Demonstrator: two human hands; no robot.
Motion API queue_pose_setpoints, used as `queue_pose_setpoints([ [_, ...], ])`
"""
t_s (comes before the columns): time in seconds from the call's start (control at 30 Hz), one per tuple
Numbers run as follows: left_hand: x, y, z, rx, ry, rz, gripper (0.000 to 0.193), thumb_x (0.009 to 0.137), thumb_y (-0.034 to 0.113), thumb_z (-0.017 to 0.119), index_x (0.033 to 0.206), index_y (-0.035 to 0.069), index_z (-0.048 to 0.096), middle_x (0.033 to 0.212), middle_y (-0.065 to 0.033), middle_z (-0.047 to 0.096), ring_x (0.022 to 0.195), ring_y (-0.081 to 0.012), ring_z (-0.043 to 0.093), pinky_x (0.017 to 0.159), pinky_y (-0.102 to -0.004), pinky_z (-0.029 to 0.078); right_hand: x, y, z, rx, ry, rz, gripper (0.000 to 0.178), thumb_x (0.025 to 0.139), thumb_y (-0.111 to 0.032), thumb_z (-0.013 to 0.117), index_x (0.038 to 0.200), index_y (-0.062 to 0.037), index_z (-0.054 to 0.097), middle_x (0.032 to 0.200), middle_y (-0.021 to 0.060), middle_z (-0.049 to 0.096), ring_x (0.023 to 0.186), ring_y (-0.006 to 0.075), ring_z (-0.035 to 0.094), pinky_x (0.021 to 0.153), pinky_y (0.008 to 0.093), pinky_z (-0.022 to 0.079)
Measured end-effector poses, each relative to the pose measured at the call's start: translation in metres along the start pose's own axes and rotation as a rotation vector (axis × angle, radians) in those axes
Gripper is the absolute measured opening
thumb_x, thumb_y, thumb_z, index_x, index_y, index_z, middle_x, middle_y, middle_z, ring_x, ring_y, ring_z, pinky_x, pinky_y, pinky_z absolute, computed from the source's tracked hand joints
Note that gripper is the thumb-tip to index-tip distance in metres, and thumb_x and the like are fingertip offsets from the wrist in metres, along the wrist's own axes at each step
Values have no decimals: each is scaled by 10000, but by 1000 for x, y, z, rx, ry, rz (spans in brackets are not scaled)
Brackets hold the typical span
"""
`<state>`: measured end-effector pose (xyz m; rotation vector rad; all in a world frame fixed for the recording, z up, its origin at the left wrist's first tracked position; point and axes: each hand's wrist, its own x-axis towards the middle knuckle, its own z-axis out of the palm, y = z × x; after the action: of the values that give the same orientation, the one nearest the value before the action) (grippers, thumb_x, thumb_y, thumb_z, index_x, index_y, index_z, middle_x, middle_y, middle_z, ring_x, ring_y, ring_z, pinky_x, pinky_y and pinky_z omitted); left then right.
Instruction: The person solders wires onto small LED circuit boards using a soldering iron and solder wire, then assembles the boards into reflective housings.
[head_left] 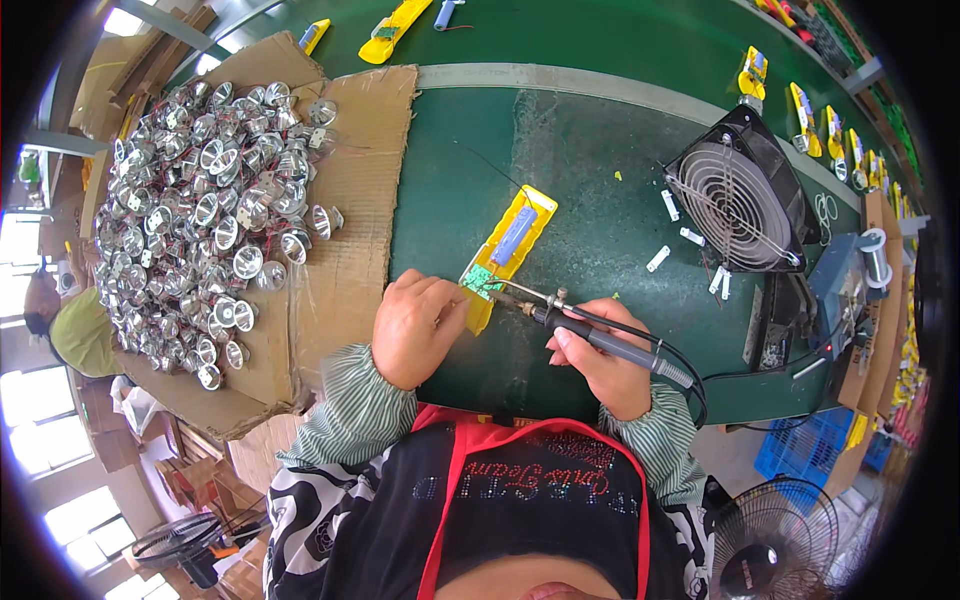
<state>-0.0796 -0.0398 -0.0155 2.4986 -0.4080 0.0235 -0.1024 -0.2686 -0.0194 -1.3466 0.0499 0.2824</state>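
Observation:
A yellow plastic housing (535,212) lies slantwise on the green bench in front of me. Inside it are a blue cylindrical battery (514,236) and a small green circuit board (476,277). My right hand (612,372) grips a soldering iron (600,340) with a grey-black handle, its tip at the board. A thin metal tube fixed along the iron also reaches to the board. At the board's left edge, my left hand (415,328) is closed with its fingers pinched. Whatever those fingertips hold is hidden.
Silvery reflector cups (215,210) with wires are heaped on a cardboard sheet (350,180) at left. A black fan (738,190) stands at right, beside small white parts (658,258). Further right is a solder spool (875,258). More yellow housings (803,120) line the far side.

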Motion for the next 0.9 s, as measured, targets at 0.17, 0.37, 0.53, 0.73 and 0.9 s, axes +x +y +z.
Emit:
queue_pose_setpoints([
  [0.17,-1,1,1,5,-6,-18,67,736,70,642,713,41,586,598,-48,534,625,-223,485,602,-350,400,-1,0,0,-31,-6,9,162,787,20,612,923,69,541,750,120,645,639,135,633,585,247,530],
  [0.37,-1,0,0,6,-13,-16,66,731,66,641,707,41,585,599,-50,534,621,-224,486,600,-353,402,-6,-5,-7,13,38,-12,162,797,10,614,931,63,540,760,123,645,640,134,630,588,247,529],
  [0.53,4,-5,1,5,11,-12,84,723,68,633,685,33,568,622,-83,550,618,-262,494,595,-377,404,-4,-2,-11,-21,67,-95,177,805,-14,634,953,55,566,775,107,648,642,129,626,584,244,523],
  [0.73,-5,0,3,33,45,-24,111,699,14,633,655,16,531,623,-120,520,634,-295,482,591,-404,387,-6,0,-23,-173,92,-278,197,793,-83,673,965,-16,606,721,26,615,627,56,596,565,202,490],
  [0.9,-6,2,8,50,49,91,116,682,-5,634,668,7,519,701,-135,524,658,-302,477,599,-407,384,-16,-2,-33,-32,34,-269,113,859,-95,600,921,-14,550,719,13,588,635,72,568,568,228,478],
])
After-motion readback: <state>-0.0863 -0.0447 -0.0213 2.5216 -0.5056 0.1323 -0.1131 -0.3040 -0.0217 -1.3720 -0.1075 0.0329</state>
